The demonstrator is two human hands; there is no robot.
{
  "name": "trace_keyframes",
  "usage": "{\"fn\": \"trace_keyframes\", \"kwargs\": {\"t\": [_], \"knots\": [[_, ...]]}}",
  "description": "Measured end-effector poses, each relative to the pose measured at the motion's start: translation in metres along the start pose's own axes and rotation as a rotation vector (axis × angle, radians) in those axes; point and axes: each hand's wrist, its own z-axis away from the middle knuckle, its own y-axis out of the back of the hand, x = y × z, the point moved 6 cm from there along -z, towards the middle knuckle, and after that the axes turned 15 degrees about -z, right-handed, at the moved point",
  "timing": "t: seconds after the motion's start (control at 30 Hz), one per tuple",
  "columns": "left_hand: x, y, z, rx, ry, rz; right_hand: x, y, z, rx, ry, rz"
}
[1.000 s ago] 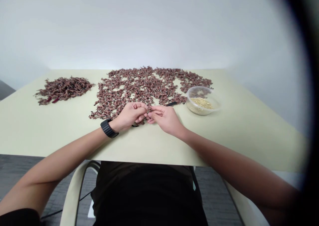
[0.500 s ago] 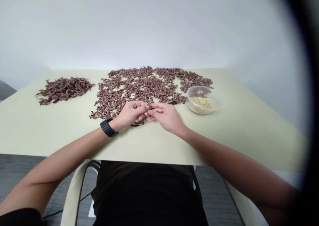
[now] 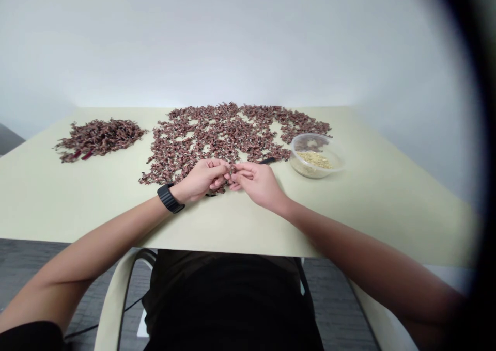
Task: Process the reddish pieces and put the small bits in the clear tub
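My left hand [image 3: 205, 178], with a black band on its wrist, is closed in a pinch at the near edge of a wide spread of small reddish-brown, dried-looking pieces [image 3: 228, 131]. Fingertip to fingertip with it, my right hand [image 3: 258, 181] is pinched too. Between them is a small reddish-brown piece [image 3: 231, 169], mostly covered by the fingers, so its exact kind does not show. Just beyond my right hand lies a slim black object [image 3: 267, 160], partly hidden. Right of the spread stands a clear plastic bowl [image 3: 315, 173] holding pale yellow bits [image 3: 314, 159].
A separate heap of longer reddish-brown pieces [image 3: 104, 137] lies at the left of the pale table [image 3: 248, 232], two dark red bits at its near side. Behind the table rises a white wall [image 3: 232, 41]. A pale chair arm [image 3: 116, 294] is below the front edge.
Both hands stay together at the same spot. The fingertips have shifted very slightly, and my right hand sits a touch lower.
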Motion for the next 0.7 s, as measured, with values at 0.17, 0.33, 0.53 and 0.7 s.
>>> {"fn": "trace_keyframes", "kwargs": {"t": [0.17,0.33,0.53,0.7], "knots": [[-0.002,0.001,0.000,0.015,0.028,0.009,0.003,0.001,-0.001,-0.005,0.003,0.049],[0.000,0.000,0.001,0.010,-0.037,-0.024,0.004,0.000,-0.001,-0.009,0.002,0.043],[0.007,0.001,0.005,0.046,-0.103,-0.172,0.002,-0.001,0.000,0.000,-0.091,-0.033],[0.014,0.000,0.009,0.103,-0.166,-0.298,0.001,-0.003,0.000,-0.050,-0.147,-0.088]]}}
